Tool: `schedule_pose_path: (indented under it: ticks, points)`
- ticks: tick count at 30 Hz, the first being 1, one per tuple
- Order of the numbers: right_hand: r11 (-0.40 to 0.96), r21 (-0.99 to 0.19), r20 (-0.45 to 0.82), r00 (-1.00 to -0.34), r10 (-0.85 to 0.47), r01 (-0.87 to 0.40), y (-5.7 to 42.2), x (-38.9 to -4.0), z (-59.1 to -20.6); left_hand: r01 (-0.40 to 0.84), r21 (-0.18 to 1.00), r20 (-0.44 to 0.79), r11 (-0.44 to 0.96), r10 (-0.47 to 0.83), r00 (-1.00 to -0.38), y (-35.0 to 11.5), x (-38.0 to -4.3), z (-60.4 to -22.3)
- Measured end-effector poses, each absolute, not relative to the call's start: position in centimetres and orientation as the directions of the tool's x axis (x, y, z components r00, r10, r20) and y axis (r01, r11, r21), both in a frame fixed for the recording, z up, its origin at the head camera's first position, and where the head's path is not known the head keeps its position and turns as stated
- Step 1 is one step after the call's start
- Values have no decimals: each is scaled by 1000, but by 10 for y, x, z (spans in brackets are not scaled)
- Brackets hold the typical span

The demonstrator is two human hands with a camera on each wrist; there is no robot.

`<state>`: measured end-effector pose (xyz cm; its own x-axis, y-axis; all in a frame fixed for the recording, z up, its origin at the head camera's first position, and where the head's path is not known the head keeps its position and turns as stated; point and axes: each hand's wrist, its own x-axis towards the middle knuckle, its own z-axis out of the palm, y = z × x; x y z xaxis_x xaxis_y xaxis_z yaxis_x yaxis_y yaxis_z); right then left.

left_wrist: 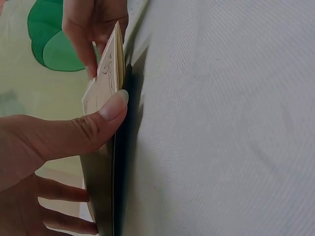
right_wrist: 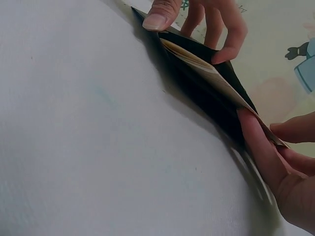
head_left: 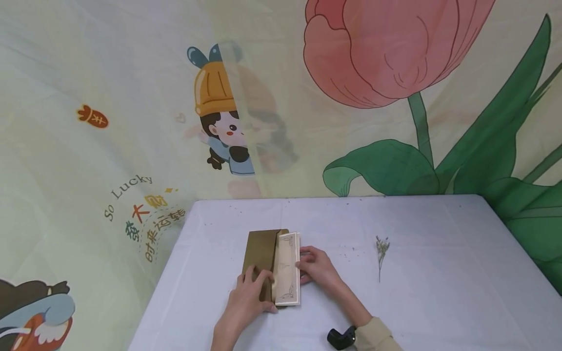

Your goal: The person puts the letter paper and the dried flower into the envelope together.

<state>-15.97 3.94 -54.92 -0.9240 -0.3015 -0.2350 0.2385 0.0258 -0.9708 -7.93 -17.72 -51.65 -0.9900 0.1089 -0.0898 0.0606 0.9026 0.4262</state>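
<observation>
A brown-gold envelope [head_left: 261, 249] lies on the white-covered table, with a cream folded card [head_left: 287, 270] sticking out of its right side. Thin ornamental lines mark the card's corners. My left hand [head_left: 249, 298] holds the envelope near its lower edge, fingers bent over the top and thumb at the near corner. At the card's right edge, my right hand [head_left: 322, 269] pinches it. In the right wrist view, the envelope's dark mouth [right_wrist: 197, 93] gapes around the card, and one right-hand digit reaches in under the card. The card's left part is hidden inside the envelope.
A small dried flower sprig [head_left: 382, 249] lies to the right on the white tablecloth [head_left: 443, 292]. Tiny dark specks are scattered on the cloth. A printed curtain [head_left: 281, 97] hangs behind the table, and a black device [head_left: 341, 338] sits at my right wrist.
</observation>
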Motion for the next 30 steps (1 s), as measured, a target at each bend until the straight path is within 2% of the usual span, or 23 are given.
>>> schedule_pose_path:
  ticks: [15,30]
  points:
    - [129,-974,-216,-929,-302,185,16,-157,-543,44,416,-120,909,102,-987,-180,-79,-519]
    - [153,-978,-182,-933,-311,140,6,-154,-544,56,422,-122,905,118,-986,-179,-81,-521]
